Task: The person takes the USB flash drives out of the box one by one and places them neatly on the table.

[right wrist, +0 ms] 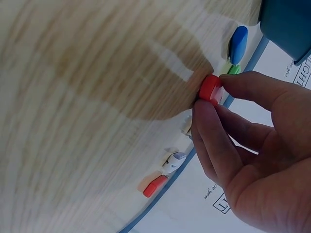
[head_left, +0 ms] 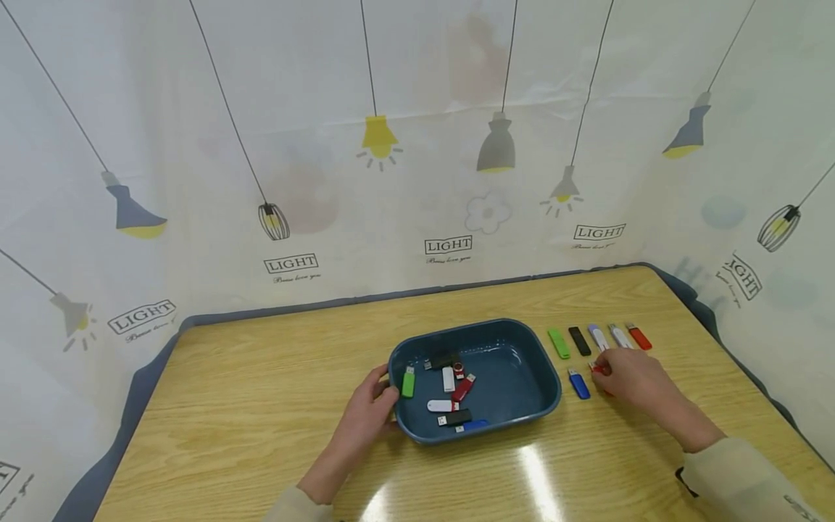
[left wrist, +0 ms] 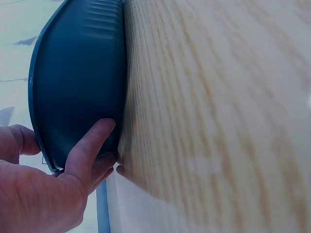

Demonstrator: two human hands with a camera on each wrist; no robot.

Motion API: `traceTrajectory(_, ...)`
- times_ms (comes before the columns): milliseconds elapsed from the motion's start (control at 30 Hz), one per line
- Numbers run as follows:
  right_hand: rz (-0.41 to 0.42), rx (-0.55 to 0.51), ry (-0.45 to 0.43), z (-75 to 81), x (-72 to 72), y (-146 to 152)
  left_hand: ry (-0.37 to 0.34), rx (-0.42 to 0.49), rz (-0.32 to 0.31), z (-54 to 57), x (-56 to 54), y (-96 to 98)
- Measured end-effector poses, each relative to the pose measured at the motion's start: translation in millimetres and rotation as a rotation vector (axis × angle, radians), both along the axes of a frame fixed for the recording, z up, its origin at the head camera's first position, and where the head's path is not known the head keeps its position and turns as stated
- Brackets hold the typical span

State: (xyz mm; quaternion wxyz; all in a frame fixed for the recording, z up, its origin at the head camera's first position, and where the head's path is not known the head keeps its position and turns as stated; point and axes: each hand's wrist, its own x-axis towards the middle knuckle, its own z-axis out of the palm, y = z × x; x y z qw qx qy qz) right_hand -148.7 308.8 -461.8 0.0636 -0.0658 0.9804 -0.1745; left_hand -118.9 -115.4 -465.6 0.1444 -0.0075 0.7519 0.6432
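Observation:
My left hand (head_left: 367, 415) grips the left end of a dark blue plastic bin (head_left: 512, 384), with part of the hand over the rim and fingers against the outer wall (left wrist: 80, 77). Inside the bin lie several USB sticks, among them a green one (head_left: 408, 383) and a white one (head_left: 448, 378). Right of the bin, my right hand (head_left: 642, 383) pinches a red USB stick (right wrist: 210, 88) between thumb and fingers, at the tabletop. A blue USB stick (head_left: 578, 384) lies just left of that hand.
Behind the right hand runs a row of USB sticks: green (head_left: 558, 343), black (head_left: 579, 341), purple-and-white (head_left: 598, 338), white (head_left: 620, 336) and red (head_left: 639, 336). The wooden table (head_left: 261, 391) ends at a curtain (head_left: 391, 217) printed with lamps.

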Motion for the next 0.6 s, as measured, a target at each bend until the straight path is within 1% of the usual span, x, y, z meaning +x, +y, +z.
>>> traceTrajectory(300,-0.003,0.018,0.031,-1.2,2.1,-2.1,-0.005,-0.004,0.001,-3.4,-2.6,0.7)
traceTrajectory(600,-0.01,0.014,0.027,0.7,3.6,-3.2,-0.001,-0.003,0.001,-2.3,-1.8,0.7)
